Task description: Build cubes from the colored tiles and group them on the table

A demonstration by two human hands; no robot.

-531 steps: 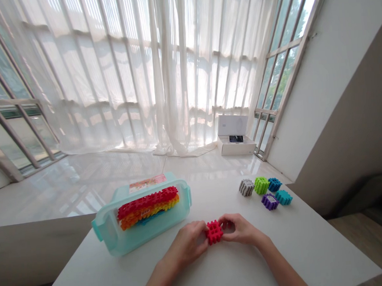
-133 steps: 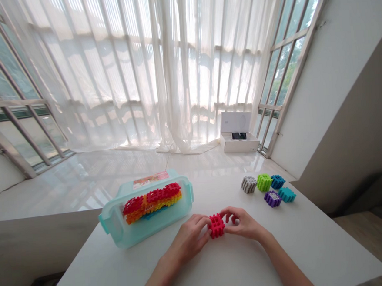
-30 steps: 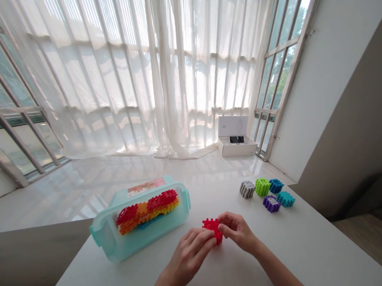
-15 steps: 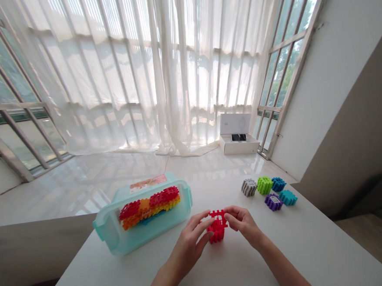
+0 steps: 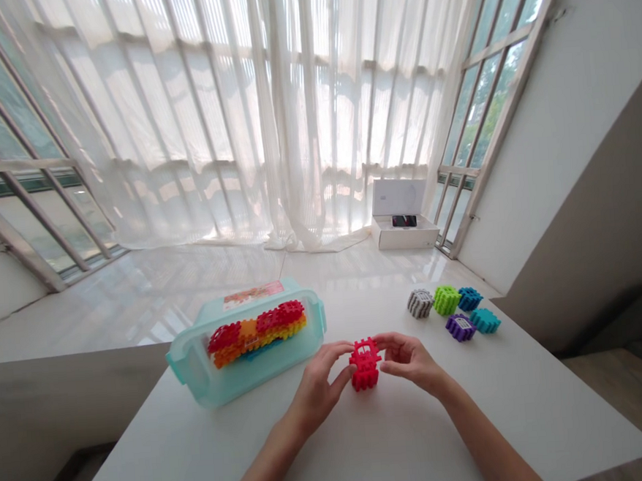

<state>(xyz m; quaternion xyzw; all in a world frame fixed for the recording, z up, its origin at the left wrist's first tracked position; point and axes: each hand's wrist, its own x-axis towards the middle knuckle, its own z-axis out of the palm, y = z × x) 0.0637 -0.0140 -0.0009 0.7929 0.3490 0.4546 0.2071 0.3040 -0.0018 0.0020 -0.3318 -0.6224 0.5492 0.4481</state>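
Observation:
A red cube of interlocking waffle pieces [image 5: 365, 366] stands on the white table [image 5: 369, 450], its top piece tilted up. My left hand [image 5: 320, 381] pinches the cube from the left. From the right, my right hand [image 5: 410, 357] grips the same cube with fingers curled round the raised piece. Left of my hands lies a teal plastic box [image 5: 210, 384] on its side, with red, orange, yellow and blue waffle pieces [image 5: 255, 331] stacked inside.
Several finished cubes sit at the table's far right: grey [image 5: 419, 302], green [image 5: 445, 299], blue [image 5: 469, 297], purple [image 5: 460, 327] and teal [image 5: 486, 320]. An open white carton [image 5: 405, 223] stands on the glossy floor by the curtained windows. A wall runs along the right.
Over the last second the red cube has been lifted upright between my hands and a top piece now stands tilted above it. The camera has shifted slightly.

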